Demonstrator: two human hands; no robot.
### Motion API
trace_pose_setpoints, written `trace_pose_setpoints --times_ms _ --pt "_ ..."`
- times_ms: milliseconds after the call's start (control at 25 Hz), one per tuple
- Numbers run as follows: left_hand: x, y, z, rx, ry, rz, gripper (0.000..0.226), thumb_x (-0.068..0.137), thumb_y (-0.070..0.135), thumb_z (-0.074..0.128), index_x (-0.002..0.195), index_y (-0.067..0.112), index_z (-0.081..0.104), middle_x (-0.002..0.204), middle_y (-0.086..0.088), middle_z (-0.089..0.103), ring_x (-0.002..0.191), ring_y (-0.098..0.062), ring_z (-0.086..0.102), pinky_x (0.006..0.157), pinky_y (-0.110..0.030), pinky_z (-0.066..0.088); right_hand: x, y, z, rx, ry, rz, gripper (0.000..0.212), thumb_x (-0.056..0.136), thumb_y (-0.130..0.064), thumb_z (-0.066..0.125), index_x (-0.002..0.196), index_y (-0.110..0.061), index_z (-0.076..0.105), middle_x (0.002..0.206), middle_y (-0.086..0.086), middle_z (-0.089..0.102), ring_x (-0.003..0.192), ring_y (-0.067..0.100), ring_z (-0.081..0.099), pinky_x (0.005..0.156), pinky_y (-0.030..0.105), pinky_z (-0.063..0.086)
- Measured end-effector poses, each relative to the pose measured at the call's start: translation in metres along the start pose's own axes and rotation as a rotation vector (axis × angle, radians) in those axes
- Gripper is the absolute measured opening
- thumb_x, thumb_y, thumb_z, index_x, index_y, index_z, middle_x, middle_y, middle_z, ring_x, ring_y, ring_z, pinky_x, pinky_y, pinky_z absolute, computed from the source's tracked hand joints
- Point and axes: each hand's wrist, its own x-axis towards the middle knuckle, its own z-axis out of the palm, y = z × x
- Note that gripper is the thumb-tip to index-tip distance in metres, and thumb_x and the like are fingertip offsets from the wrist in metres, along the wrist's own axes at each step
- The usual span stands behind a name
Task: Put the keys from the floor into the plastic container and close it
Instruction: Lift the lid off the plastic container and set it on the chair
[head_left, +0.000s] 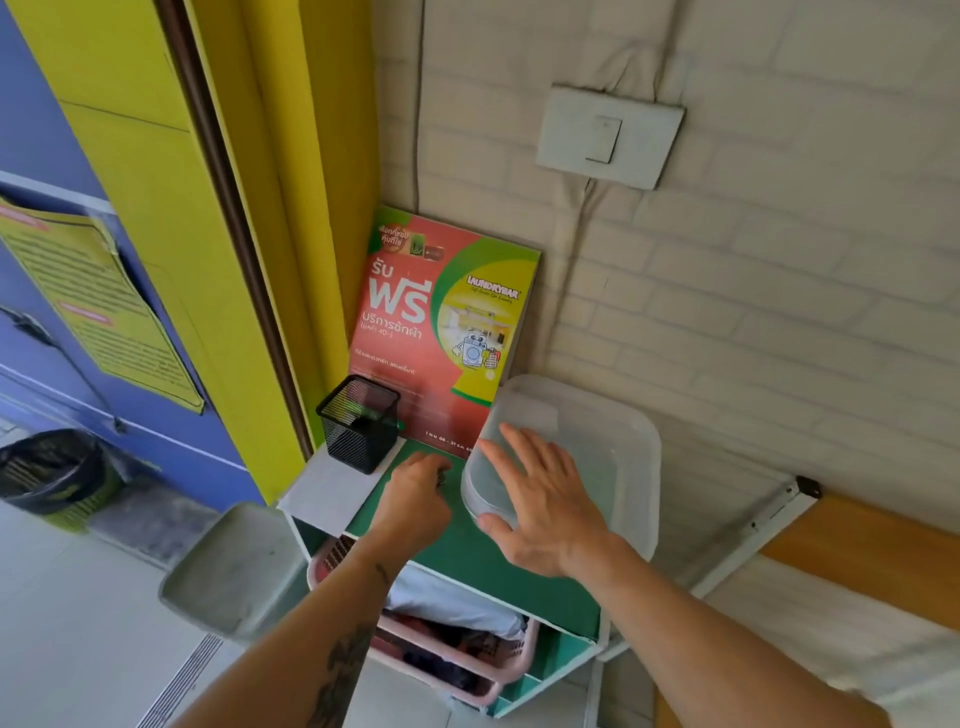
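A translucent plastic container (613, 441) with its lid on stands on the green top of a small shelf (467, 556), against the brick wall. My right hand (545, 499) lies flat on the lid's near left part, fingers spread, thumb at the near edge. My left hand (415, 496) hovers over the green top just left of the container, curled into a fist. A small dark piece that looks like the keys (442, 479) peeks out at its fingertips; the rest is hidden in the hand.
A black mesh pen holder (358, 423) stands at the shelf's back left, with a red-green laundry poster (441, 322) leaning behind it. Below sit a pink laundry basket (467, 654) and a grey tray (234, 566). A wooden board (857, 551) juts out on the right.
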Motion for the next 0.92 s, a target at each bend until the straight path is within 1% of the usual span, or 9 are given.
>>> trace_pose_setpoints --times_ms 160,240,320,400,520,600,680,840,920 --pt "0.001 -0.006 -0.003 0.061 0.003 0.08 0.043 0.076 0.0 0.057 0.116 0.014 0.066 0.115 -0.004 0.062 0.101 -0.026 0.06 0.084 -0.033 0.05 0.001 -0.001 0.002 -0.013 0.026 0.003 0.082 0.085 -0.059 0.043 0.155 -0.031 0.009 0.165 0.004 0.004 0.15 0.027 0.006 0.12 0.046 0.008" --pt "-0.002 -0.008 -0.005 0.07 0.073 0.098 0.039 0.078 0.003 0.059 0.113 0.017 0.068 0.114 -0.001 0.063 0.102 -0.025 0.059 0.085 -0.036 0.051 0.002 0.0 0.002 -0.015 0.034 -0.001 0.083 0.084 -0.059 0.043 0.155 -0.03 0.01 0.165 0.005 0.005 0.149 0.027 0.008 0.119 0.047 0.01" --pt "-0.008 -0.008 -0.006 -0.014 0.165 0.098 0.034 0.079 0.003 0.06 0.108 0.017 0.07 0.108 0.0 0.066 0.098 -0.023 0.062 0.083 -0.035 0.053 0.002 -0.001 0.0 -0.011 0.033 0.0 0.085 0.083 -0.06 0.044 0.155 -0.028 0.011 0.165 0.005 0.007 0.149 0.028 0.01 0.119 0.047 0.011" --pt "-0.018 -0.005 -0.005 -0.156 0.2 0.043 0.03 0.083 0.006 0.057 0.107 0.017 0.07 0.104 0.001 0.069 0.092 -0.018 0.065 0.084 -0.032 0.054 0.001 -0.002 0.0 -0.005 0.024 0.002 0.089 0.081 -0.061 0.046 0.155 -0.023 0.011 0.165 0.005 0.007 0.15 0.027 0.01 0.12 0.046 0.012" --pt "-0.033 0.004 0.0 -0.333 0.114 -0.061 0.029 0.088 0.01 0.053 0.112 0.018 0.068 0.099 0.001 0.071 0.086 -0.013 0.066 0.081 -0.027 0.054 0.001 -0.002 -0.001 0.005 0.013 0.008 0.095 0.08 -0.06 0.05 0.155 -0.016 0.011 0.165 0.005 0.007 0.15 0.026 0.009 0.121 0.045 0.011" --pt "-0.038 0.009 0.004 -0.403 0.044 -0.108 0.031 0.089 0.009 0.052 0.112 0.02 0.067 0.091 0.002 0.071 0.076 -0.011 0.064 0.066 -0.015 0.049 0.001 -0.002 -0.004 -0.01 -0.009 0.002 0.097 0.081 -0.058 0.054 0.155 -0.015 0.008 0.165 0.008 0.005 0.15 0.027 0.007 0.121 0.044 0.01" --pt "-0.038 0.013 0.005 -0.454 0.013 -0.137 0.031 0.087 0.008 0.051 0.11 0.022 0.068 0.086 0.002 0.07 0.071 -0.013 0.063 0.055 -0.011 0.043 0.0 -0.003 -0.009 -0.04 -0.044 0.02 0.099 0.081 -0.056 0.056 0.155 -0.016 0.003 0.164 0.013 0.001 0.15 0.031 0.003 0.122 0.044 0.008" --pt "-0.035 0.013 0.003 -0.488 -0.03 -0.164 0.03 0.087 0.011 0.054 0.11 0.024 0.068 0.09 0.001 0.071 0.08 -0.015 0.066 0.061 -0.018 0.048 -0.005 -0.008 -0.013 -0.12 -0.105 0.136 0.101 0.08 -0.06 0.052 0.155 -0.022 -0.005 0.163 0.018 0.001 0.149 0.04 -0.001 0.119 0.057 0.008" --pt "-0.032 0.01 0.002 -0.513 -0.067 -0.163 0.03 0.086 0.015 0.058 0.111 0.028 0.067 0.093 0.004 0.073 0.084 -0.014 0.068 0.07 -0.028 0.055 -0.004 -0.012 -0.011 -0.119 -0.123 0.168 0.101 0.081 -0.061 0.05 0.155 -0.022 -0.006 0.163 0.018 0.0 0.149 0.041 -0.001 0.118 0.059 0.009"
